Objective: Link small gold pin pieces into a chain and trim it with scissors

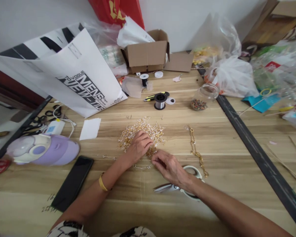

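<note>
From the head view, I look down at my hands at work on a wooden bench (123, 210). A heap of small gold and silvery pieces (158, 131) lies in front of me, loosely spread near the middle. My left hand (140, 144) rests over the near side of the heap, palm down with its fingers curled; whether they grip a piece I cannot tell. My right hand (169, 165) is just beside it, at the heap's near right edge, thumb and fingers drawn together (anything between them is too small to make out). A thin silvery strand (145, 167) lies on the wood between my hands and me. Around my left wrist sits a yellow bracelet (102, 183).

The scissors (167, 188) lie partly under my right hand and forearm, blades pointing left. To their right, a gold-coloured chain (200, 161) stretches away from me along the bench. Beyond the heap stand a spool of wire (160, 104) and, to its right, a glass jar (199, 104) with small coloured bits at the bottom. On my left are a black phone (72, 183), a purple bottle (62, 150) lying on its side and a white paper (90, 129).
</note>
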Available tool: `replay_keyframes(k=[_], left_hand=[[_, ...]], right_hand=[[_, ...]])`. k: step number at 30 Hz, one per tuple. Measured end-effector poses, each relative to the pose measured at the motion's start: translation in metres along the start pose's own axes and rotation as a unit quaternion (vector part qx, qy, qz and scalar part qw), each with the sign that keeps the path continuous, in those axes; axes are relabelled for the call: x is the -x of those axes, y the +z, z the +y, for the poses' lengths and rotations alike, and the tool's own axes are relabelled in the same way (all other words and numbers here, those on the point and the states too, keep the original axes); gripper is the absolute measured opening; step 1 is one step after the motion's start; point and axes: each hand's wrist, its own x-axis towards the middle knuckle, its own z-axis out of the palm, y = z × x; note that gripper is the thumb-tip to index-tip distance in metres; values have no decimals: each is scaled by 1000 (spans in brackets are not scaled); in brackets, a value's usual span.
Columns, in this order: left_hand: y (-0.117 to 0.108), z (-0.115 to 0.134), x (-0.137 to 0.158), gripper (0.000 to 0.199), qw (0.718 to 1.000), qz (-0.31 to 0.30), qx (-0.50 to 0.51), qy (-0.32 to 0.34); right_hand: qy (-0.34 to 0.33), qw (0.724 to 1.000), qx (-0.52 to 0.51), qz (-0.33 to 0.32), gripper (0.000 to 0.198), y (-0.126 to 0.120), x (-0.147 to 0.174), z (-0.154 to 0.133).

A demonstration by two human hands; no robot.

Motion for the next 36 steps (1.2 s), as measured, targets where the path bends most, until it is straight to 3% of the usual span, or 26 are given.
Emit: replay_keyframes(k=[12, 27, 36], left_hand=[[-5, -1, -7, 24, 996, -56, -60, 25], [-19, -7, -25, 22, 980, -148, -67, 117], [-18, -7, -32, 21, 983, -162, -16, 89]], right_hand=[[-28, 999, 3, 21, 10, 0, 0, 1], [-34, 999, 8, 24, 10, 1, 1, 3], [-33, 999, 4, 21, 11, -1, 1, 1]])
